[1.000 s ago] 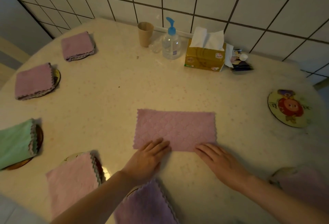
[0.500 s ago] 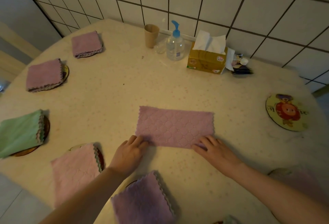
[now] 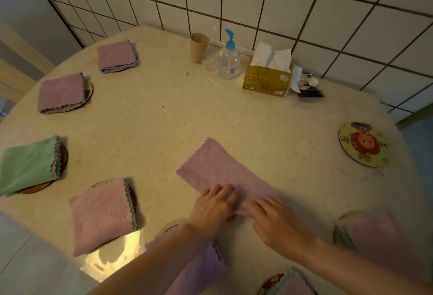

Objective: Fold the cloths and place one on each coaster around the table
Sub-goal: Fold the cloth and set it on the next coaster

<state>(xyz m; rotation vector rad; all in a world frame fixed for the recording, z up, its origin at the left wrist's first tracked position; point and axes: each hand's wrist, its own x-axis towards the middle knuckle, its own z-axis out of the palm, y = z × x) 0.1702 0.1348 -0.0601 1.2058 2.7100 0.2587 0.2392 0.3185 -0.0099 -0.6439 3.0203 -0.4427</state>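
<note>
Quilting-textured purple cloth [image 3: 218,168] under hands [image 3: 246,212]

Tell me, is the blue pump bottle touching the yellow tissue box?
Apart. The head view shows a strip of table between the pump bottle and the tissue box.

left hand [image 3: 214,205] covers the purple cloth's [image 3: 218,168] near end; grip unclear.

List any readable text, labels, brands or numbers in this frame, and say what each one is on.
None can be read for certain.
Tissue box: red logo and small print, too blurred.
Pump bottle: label too small.
Bare cartoon coaster: characters beside the figure, illegible.
Packets by the box: print too small.
</note>
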